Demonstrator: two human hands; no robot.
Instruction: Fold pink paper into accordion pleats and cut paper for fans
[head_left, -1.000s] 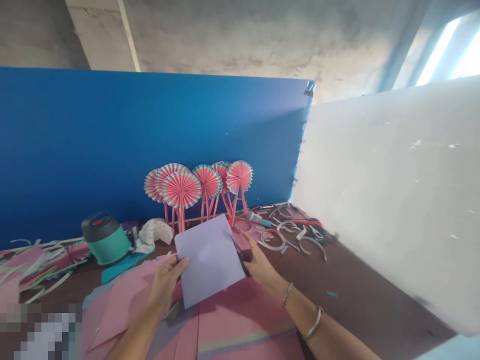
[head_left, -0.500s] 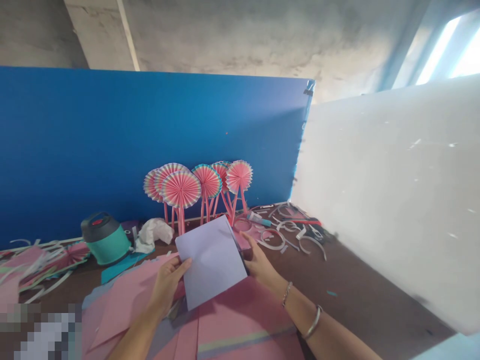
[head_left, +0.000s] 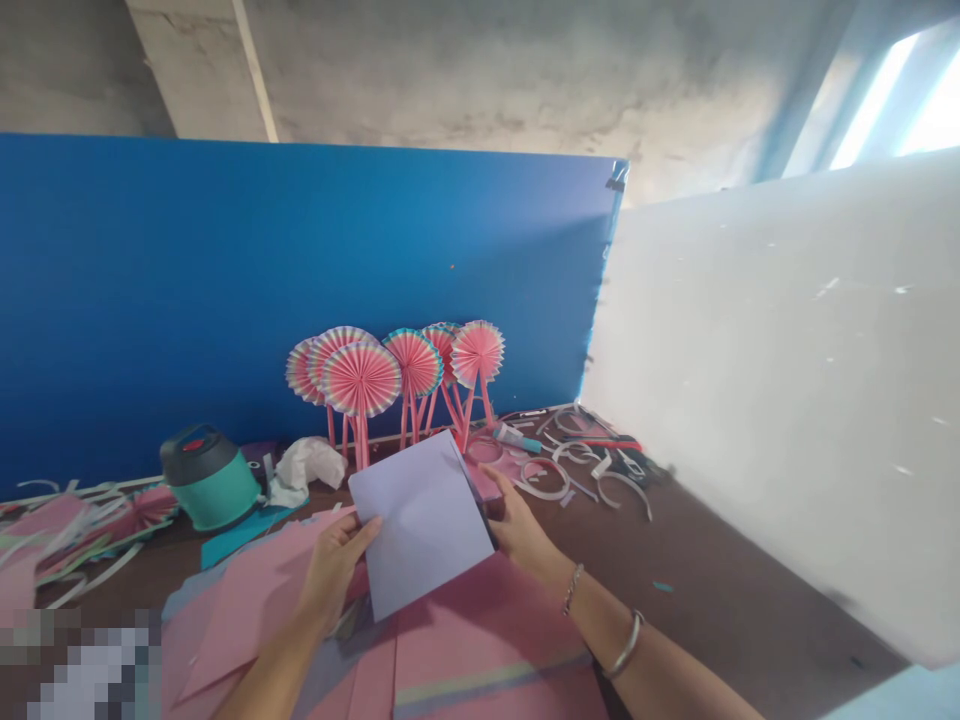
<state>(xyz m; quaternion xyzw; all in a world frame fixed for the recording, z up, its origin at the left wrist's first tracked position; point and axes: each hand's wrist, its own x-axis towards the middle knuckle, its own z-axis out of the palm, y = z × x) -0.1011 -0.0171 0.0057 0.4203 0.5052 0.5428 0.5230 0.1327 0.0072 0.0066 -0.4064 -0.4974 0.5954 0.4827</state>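
Observation:
A pale lilac sheet of card is held up tilted between my hands. My left hand grips its lower left edge, thumb on top. My right hand grips the right edge, with a dark object showing at the fingertips, perhaps scissors, mostly hidden by the sheet. Below the hands lie overlapping pink paper sheets. Behind the sheet stand several pink pleated paper fans on pink sticks.
A brown work table is bounded by a blue board and a white board. A teal and black flask, crumpled white tissue and paper strip offcuts lie along the back.
The lilac sheet has turned slightly in my hands, its top corner shifting right between the earlier frames and now. My hands have barely moved.

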